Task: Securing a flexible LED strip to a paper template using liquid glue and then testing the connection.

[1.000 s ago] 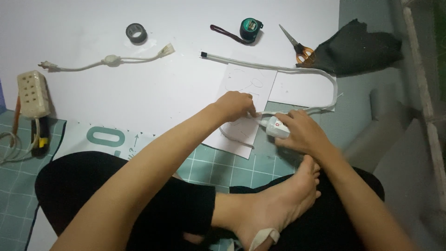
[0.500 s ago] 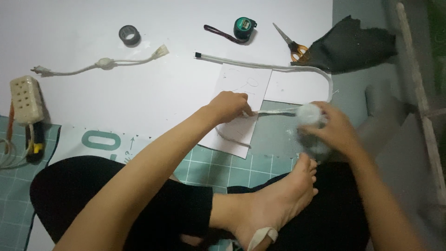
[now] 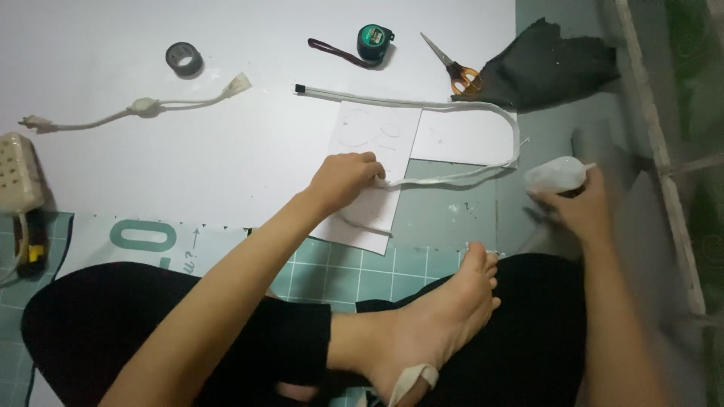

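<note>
scissors [image 3: 452, 64] and tape measure [image 3: 373, 41] lie beyond hands

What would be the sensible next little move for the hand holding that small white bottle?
Probably bring the small white bottle across to the white strip. The right hand holds it off to the side over the bare grey floor, while the left hand pins the strip's end on the sheet of paper, seemingly waiting for it.
</note>
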